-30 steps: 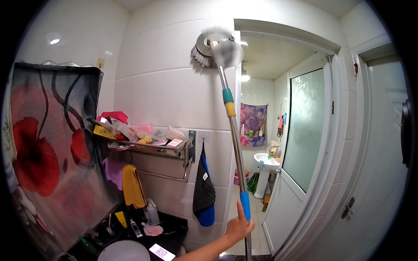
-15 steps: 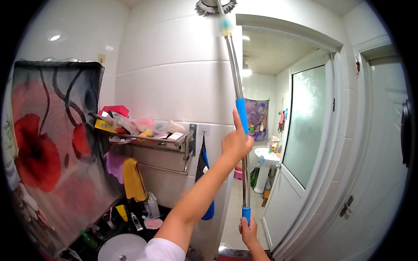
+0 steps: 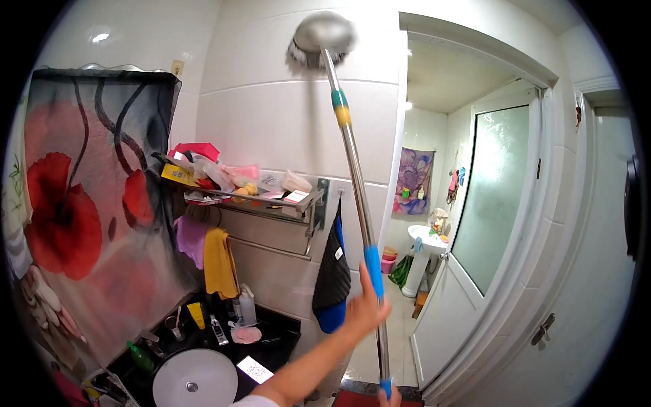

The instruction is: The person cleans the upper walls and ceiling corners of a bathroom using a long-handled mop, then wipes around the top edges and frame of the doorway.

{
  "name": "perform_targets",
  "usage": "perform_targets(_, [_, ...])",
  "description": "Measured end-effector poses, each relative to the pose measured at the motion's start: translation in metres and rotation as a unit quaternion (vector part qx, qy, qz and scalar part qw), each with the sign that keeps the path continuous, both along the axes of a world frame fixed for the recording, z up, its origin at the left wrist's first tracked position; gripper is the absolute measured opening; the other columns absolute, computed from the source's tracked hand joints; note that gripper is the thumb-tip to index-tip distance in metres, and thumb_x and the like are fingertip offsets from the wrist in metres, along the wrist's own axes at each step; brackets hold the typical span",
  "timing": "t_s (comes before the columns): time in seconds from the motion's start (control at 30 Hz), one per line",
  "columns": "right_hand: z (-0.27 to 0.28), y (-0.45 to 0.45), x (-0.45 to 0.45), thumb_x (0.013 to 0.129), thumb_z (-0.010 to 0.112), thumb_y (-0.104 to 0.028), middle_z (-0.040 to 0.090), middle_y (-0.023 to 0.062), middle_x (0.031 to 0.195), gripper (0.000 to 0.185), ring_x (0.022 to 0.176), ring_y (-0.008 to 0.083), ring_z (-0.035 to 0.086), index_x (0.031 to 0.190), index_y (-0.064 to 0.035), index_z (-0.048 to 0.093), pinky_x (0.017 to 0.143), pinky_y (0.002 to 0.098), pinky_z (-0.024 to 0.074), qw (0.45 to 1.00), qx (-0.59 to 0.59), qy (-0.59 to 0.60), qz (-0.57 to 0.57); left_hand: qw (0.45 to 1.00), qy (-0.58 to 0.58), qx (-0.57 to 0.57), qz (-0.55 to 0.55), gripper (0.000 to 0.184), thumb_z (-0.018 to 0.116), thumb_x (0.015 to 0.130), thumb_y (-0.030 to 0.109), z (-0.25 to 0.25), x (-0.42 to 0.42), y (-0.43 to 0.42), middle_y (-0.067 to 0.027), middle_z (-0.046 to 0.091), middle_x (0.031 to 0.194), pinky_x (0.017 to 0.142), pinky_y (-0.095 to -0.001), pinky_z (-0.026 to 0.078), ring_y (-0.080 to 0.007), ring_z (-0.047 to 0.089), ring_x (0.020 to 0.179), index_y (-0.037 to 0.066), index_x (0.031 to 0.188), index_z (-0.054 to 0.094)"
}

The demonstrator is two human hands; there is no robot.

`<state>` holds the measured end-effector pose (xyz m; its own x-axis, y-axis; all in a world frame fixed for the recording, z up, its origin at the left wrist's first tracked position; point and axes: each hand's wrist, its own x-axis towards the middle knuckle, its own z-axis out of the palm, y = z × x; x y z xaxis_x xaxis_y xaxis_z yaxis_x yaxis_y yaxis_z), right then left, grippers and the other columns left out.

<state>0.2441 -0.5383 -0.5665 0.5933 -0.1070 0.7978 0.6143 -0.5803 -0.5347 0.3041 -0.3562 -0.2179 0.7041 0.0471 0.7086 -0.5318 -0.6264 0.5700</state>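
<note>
A long-handled mop [image 3: 356, 180] slants upward in front of the tiled wall. Its round head [image 3: 324, 32], with grey fringe, is against or close to the upper wall and slightly blurred. My left hand [image 3: 369, 310] is wrapped around the pole at the blue grip, index finger stretched along it. Lower down, my right hand [image 3: 389, 397] closes around the blue bottom end of the handle, partly cut off by the frame edge. Left of the pole a black and blue cloth [image 3: 331, 278] hangs on a hook.
A metal rack [image 3: 271, 203] crowded with packets juts from the wall, towels beneath it. Below are a black counter [image 3: 288, 332], a white basin [image 3: 169, 386] and bottles. At right, a frosted-glass door [image 3: 491, 197] stands open beside the doorway.
The mop head has come down the wall, and both hands have lowered with the pole. My view has shifted a little, showing more of the counter.
</note>
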Motion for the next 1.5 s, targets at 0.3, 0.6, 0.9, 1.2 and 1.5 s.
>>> perform_targets(0.3, [0.330, 0.077, -0.003, 0.089, 0.054, -0.032, 0.050, 0.0062, 0.056, 0.031, 0.052, 0.0145, 0.049, 0.081, -0.0021, 0.051, 0.049, 0.0313, 0.0386, 0.971, 0.101, 0.159, 0.150, 0.993, -0.075, -0.057, 0.072, 0.097, 0.057, 0.072, 0.020, 0.241, 0.043, 0.077, -0.0241, 0.060, 0.077, 0.063, -0.0466, 0.049, -0.0399, 0.061, 0.066, 0.007, 0.141, -0.010])
perform_targets(0.6, [0.133, 0.009, -0.033, 0.084, 0.061, -0.035, 0.050, 0.0045, 0.060, 0.032, 0.056, 0.0116, 0.048, 0.086, -0.0035, 0.057, 0.052, 0.0289, 0.0389, 0.985, 0.076, 0.152, 0.009, 0.998, -0.053, -0.025, -0.010, 0.100, 0.059, 0.071, 0.018, 0.049, 0.011, 0.021, -0.0231, 0.058, 0.060, 0.054, -0.0480, 0.050, -0.0425, 0.059, 0.055, -0.008, 0.136, -0.013])
perform_targets(0.9, [0.250, -0.006, -0.024, 0.083, 0.062, -0.036, 0.056, 0.0120, 0.062, 0.033, 0.056, 0.0243, 0.056, 0.091, -0.0047, 0.059, 0.055, 0.0347, 0.0425, 0.981, 0.114, 0.147, -0.050, 0.989, -0.137, -0.040, -0.028, 0.097, 0.058, 0.072, 0.018, 0.144, 0.044, -0.017, -0.0232, 0.060, 0.066, 0.055, -0.0482, 0.046, -0.0413, 0.059, 0.060, -0.002, 0.140, -0.009])
perform_targets(1.2, [0.289, -0.076, -0.023, 0.088, 0.056, -0.043, 0.052, 0.0051, 0.059, 0.038, 0.054, 0.0135, 0.050, 0.088, -0.0054, 0.056, 0.052, 0.0302, 0.0392, 0.974, 0.172, 0.147, -0.005, 0.987, -0.155, 0.009, -0.041, 0.098, 0.058, 0.071, 0.022, 0.215, 0.038, -0.117, -0.0192, 0.061, 0.068, 0.057, -0.0449, 0.048, -0.0381, 0.061, 0.062, -0.003, 0.139, -0.008])
perform_targets(1.5, [0.277, -0.152, -0.046, 0.090, 0.052, -0.047, 0.049, -0.0001, 0.058, 0.042, 0.051, 0.0078, 0.046, 0.081, -0.0060, 0.050, 0.048, 0.0250, 0.0369, 0.952, 0.255, 0.164, 0.047, 0.977, -0.164, 0.110, -0.075, 0.100, 0.057, 0.069, 0.022, 0.226, 0.012, -0.248, -0.0225, 0.061, 0.069, 0.059, -0.0454, 0.049, -0.0396, 0.061, 0.063, -0.006, 0.138, -0.011])
